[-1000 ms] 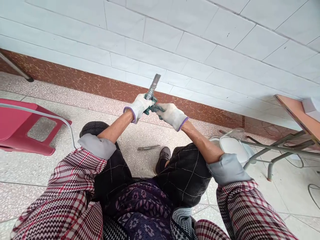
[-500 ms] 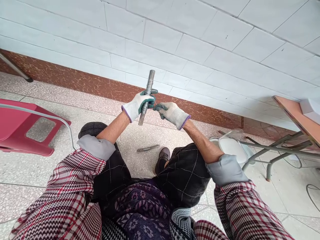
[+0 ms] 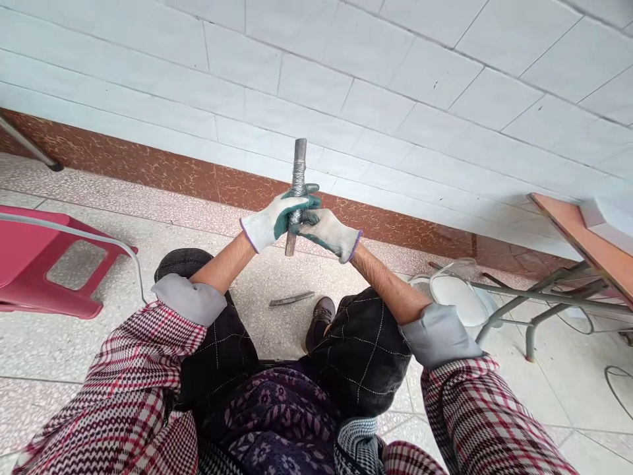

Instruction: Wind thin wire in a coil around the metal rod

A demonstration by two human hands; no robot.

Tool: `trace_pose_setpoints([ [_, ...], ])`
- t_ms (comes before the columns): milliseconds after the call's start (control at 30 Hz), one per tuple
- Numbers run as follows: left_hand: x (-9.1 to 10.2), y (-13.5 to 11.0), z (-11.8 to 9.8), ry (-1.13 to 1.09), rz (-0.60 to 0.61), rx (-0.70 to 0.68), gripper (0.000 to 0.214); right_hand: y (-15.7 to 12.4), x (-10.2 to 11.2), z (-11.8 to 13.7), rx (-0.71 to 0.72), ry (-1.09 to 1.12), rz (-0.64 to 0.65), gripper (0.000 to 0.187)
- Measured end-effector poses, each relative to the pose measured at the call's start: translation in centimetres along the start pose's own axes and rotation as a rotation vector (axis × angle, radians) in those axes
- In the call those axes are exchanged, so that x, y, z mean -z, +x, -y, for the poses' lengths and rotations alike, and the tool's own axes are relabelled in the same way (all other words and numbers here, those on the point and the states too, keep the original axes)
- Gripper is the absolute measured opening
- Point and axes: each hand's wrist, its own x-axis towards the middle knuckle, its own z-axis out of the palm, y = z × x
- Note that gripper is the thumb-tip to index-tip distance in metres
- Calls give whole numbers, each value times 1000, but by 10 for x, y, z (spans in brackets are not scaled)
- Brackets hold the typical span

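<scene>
My left hand (image 3: 270,223), in a white glove with green palm coating, is wrapped around a grey metal rod (image 3: 300,150) at its middle. The rod stands nearly upright, and silvery wire (image 3: 299,179) is wound around its central part. Against the lower windings, my right hand (image 3: 327,231) is closed in a matching glove. Its thumb and fingers press at the wire, though the strand between them is hidden. Both bare ends of the rod stick out beyond the gloves. On the floor below lies a thin grey metal strip (image 3: 291,299).
A red plastic stool (image 3: 39,270) stands at the left, with a grey curved tube crossing it. To the right are a wooden-topped table (image 3: 568,231) on metal legs and a white rounded object (image 3: 457,297). A tiled wall (image 3: 316,79) rises in front.
My right hand has moved left from beside the rod to touch its lower windings. The rod has turned a little more upright. The thin strand between the hands no longer shows.
</scene>
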Motion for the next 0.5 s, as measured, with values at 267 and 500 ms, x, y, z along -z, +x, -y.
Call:
trace_pose_setpoints([
  [267, 5, -12, 3, 239, 61, -28, 22, -9, 1, 4, -98, 160, -30, 22],
  [500, 26, -3, -19, 747, -348, -36, 17, -32, 4, 10, -170, -359, 2, 32],
])
